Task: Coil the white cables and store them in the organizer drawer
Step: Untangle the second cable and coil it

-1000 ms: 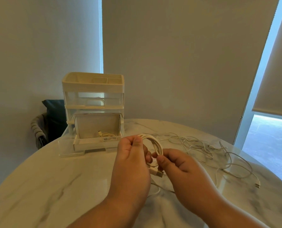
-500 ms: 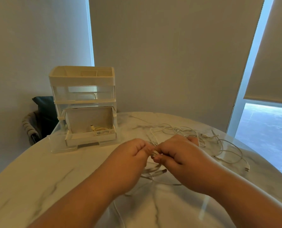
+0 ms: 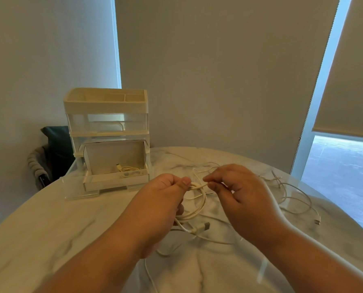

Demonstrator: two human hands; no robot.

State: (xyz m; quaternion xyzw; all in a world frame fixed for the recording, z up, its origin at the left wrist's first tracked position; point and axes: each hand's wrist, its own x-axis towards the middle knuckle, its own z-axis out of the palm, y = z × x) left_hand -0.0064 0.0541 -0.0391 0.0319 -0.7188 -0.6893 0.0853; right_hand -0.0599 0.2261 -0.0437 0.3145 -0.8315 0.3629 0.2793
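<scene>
Hands have drawn slightly apart: fingers of the left hand pinch the looped white cable above the worktop; the right hand pinches its strand. The organizer has its open drawer holding one coiled cable.

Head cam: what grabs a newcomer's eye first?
Both hands at centre: the left hand and right hand pinch a half-coiled white cable above the marble table. Behind on the left, the organizer's bottom drawer stands open with one coiled cable inside; loose cables sprawl to the right.
</scene>
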